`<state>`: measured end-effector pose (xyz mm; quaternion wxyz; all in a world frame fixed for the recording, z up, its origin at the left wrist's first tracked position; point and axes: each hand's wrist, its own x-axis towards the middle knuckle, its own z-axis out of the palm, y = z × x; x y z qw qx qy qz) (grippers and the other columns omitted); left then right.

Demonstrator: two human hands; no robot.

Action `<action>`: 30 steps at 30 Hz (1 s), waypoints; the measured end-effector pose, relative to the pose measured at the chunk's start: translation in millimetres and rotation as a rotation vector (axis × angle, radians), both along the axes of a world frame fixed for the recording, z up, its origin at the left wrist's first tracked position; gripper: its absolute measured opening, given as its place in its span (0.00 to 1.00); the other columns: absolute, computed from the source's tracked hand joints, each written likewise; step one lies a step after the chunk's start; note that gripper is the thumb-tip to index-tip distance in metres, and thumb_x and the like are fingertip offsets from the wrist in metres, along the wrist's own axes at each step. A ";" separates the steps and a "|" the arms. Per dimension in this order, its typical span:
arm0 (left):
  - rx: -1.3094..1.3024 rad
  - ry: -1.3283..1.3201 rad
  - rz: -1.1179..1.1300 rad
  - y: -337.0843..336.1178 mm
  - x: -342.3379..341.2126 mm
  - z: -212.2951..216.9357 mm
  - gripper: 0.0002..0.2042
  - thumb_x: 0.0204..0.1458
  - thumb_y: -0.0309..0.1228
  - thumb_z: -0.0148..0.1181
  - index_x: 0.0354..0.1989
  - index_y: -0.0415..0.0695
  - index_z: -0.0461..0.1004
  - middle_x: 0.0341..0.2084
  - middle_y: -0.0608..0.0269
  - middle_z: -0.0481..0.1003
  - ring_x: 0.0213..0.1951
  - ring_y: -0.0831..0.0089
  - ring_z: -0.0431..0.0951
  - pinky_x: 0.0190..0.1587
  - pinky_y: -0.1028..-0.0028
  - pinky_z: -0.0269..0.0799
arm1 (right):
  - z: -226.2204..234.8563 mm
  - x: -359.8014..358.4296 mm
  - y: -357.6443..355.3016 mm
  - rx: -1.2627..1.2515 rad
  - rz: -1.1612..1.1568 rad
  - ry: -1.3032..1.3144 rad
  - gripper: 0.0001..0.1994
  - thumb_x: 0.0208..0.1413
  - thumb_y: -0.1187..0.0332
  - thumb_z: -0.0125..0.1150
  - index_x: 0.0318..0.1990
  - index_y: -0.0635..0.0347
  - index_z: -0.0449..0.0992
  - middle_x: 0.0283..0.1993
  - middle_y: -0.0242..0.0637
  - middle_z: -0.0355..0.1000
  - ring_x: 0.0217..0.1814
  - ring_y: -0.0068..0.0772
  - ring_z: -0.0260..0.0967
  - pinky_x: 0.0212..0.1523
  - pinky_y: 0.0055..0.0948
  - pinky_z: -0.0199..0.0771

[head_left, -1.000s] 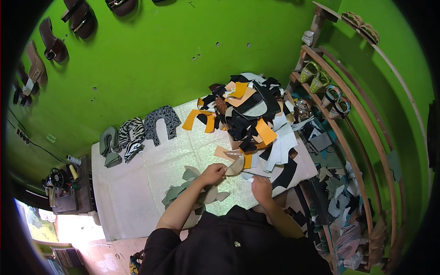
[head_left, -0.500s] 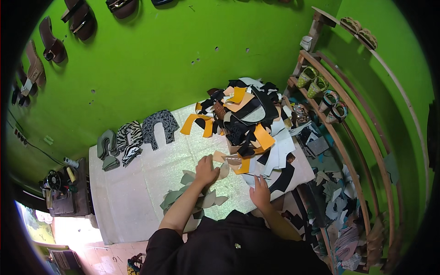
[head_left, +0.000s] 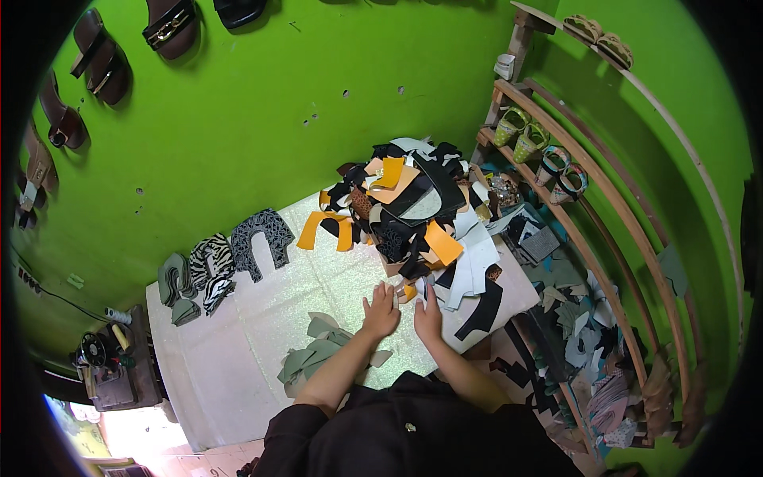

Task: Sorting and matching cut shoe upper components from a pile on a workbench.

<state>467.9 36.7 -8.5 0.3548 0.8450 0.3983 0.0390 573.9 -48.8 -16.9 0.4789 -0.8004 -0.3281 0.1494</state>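
My left hand lies on the pale, glittery table covering with its fingers spread, at the near edge of a heap of offcuts. Beside it, a short gap to the right, my right hand has its fingers stretched forward against small scraps; some fingertips are hard to make out. Between the fingertips sits a small yellow scrap. The heap mixes black, white, orange, peach and leopard-print pieces. Left of my left forearm are several loose grey-green pieces.
Sorted stacks stand at the table's left: grey-green pieces, zebra-print pieces and dark patterned pieces. A sewing machine is beyond the left edge. Wooden racks with sandals rise at right, above piled scraps. Sandals hang on the green wall.
My hands have come closer together at the heap's near edge, pushing small scraps toward it. Peach and grey pieces near my left hand have shifted or become covered. The view has turned slightly.
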 end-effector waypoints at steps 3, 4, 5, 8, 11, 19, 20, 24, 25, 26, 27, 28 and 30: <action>-0.106 -0.046 -0.013 0.4 4.9 -3.3 0.33 0.46 0.34 0.45 0.63 0.43 0.48 0.63 0.47 0.48 0.66 0.55 0.44 0.61 0.43 0.32 | 11.3 -6.2 9.7 -0.004 0.032 0.135 0.26 0.55 0.67 0.52 0.60 0.65 0.56 0.58 0.50 0.62 0.60 0.43 0.60 0.57 0.31 0.58; -0.220 -0.079 -0.035 -1.5 11.8 4.8 0.33 0.45 0.33 0.46 0.63 0.42 0.49 0.62 0.47 0.51 0.65 0.55 0.47 0.60 0.42 0.34 | 5.5 -3.5 8.1 -0.006 0.026 0.132 0.26 0.55 0.67 0.52 0.60 0.65 0.56 0.58 0.50 0.62 0.60 0.43 0.60 0.57 0.31 0.58; -0.254 -0.065 -0.048 -4.3 20.5 13.4 0.32 0.44 0.30 0.48 0.61 0.41 0.51 0.54 0.51 0.61 0.56 0.60 0.61 0.57 0.51 0.50 | -0.1 -0.5 6.8 0.029 0.039 0.206 0.26 0.54 0.67 0.53 0.60 0.65 0.56 0.56 0.48 0.63 0.58 0.40 0.61 0.56 0.30 0.59; -1.135 -0.907 0.222 -19.4 21.2 -14.3 0.30 0.43 0.26 0.47 0.60 0.41 0.53 0.45 0.57 0.65 0.45 0.69 0.67 0.51 0.70 0.61 | 8.8 -18.5 11.6 0.208 0.035 0.294 0.24 0.51 0.67 0.56 0.56 0.64 0.62 0.49 0.46 0.69 0.50 0.38 0.67 0.50 0.30 0.65; -1.143 -0.841 0.231 -42.7 19.4 11.6 0.32 0.42 0.22 0.45 0.61 0.38 0.49 0.46 0.56 0.64 0.46 0.71 0.66 0.50 0.79 0.61 | 19.5 -20.4 -1.1 0.367 -0.098 0.528 0.19 0.49 0.73 0.56 0.50 0.68 0.66 0.43 0.40 0.69 0.44 0.28 0.66 0.46 0.26 0.66; -0.448 -1.069 0.024 -77.7 28.6 80.7 0.34 0.41 0.20 0.42 0.63 0.41 0.47 0.55 0.54 0.59 0.58 0.66 0.59 0.58 0.73 0.55 | 123.8 -14.5 -24.3 0.665 -0.180 0.518 0.18 0.50 0.76 0.58 0.49 0.68 0.65 0.43 0.38 0.69 0.43 0.26 0.67 0.43 0.24 0.68; -0.442 -1.072 0.027 -73.1 31.1 101.9 0.34 0.41 0.20 0.42 0.63 0.41 0.47 0.55 0.54 0.59 0.58 0.66 0.59 0.58 0.73 0.55 | 138.0 -5.1 -15.1 0.688 -0.173 0.531 0.17 0.51 0.74 0.58 0.48 0.68 0.66 0.43 0.38 0.69 0.43 0.26 0.67 0.43 0.24 0.68; -0.538 -1.265 -0.003 -11.7 63.9 177.9 0.33 0.42 0.18 0.43 0.63 0.39 0.48 0.59 0.51 0.55 0.63 0.62 0.53 0.63 0.70 0.46 | 194.9 34.4 49.0 0.727 -0.115 0.151 0.14 0.52 0.71 0.57 0.45 0.66 0.68 0.41 0.38 0.70 0.41 0.27 0.68 0.42 0.26 0.69; -0.494 -1.242 -0.028 10.3 75.8 186.2 0.32 0.44 0.18 0.42 0.63 0.39 0.48 0.59 0.50 0.54 0.63 0.62 0.53 0.64 0.70 0.45 | 206.3 45.2 69.7 0.707 -0.107 0.065 0.14 0.51 0.72 0.57 0.45 0.66 0.68 0.41 0.38 0.70 0.41 0.28 0.68 0.43 0.27 0.68; -0.450 -1.219 -0.051 31.3 88.2 193.7 0.31 0.45 0.17 0.42 0.63 0.39 0.48 0.60 0.50 0.54 0.64 0.61 0.52 0.64 0.69 0.43 | 214.3 57.4 89.7 0.686 -0.099 -0.021 0.14 0.50 0.73 0.58 0.45 0.66 0.68 0.40 0.39 0.70 0.41 0.30 0.68 0.43 0.27 0.68; -0.362 -1.198 -0.053 48.1 100.2 205.4 0.31 0.46 0.16 0.42 0.63 0.39 0.48 0.60 0.50 0.53 0.64 0.61 0.51 0.64 0.69 0.44 | 219.1 72.7 109.2 0.693 -0.105 -0.087 0.14 0.50 0.73 0.57 0.45 0.67 0.68 0.40 0.40 0.71 0.41 0.31 0.68 0.44 0.28 0.67; -0.273 -1.176 -0.055 64.6 110.9 214.3 0.31 0.46 0.16 0.43 0.63 0.39 0.47 0.61 0.50 0.53 0.64 0.62 0.50 0.64 0.69 0.44 | 223.8 85.9 125.9 0.700 -0.113 -0.153 0.15 0.49 0.74 0.57 0.45 0.67 0.68 0.40 0.41 0.71 0.42 0.32 0.68 0.45 0.29 0.67; -0.348 -1.093 0.051 101.3 116.8 210.6 0.36 0.46 0.16 0.46 0.66 0.42 0.40 0.64 0.50 0.45 0.66 0.63 0.45 0.64 0.71 0.44 | 233.4 91.7 150.1 0.711 0.078 0.119 0.18 0.47 0.77 0.56 0.48 0.68 0.67 0.44 0.47 0.70 0.47 0.38 0.68 0.50 0.32 0.65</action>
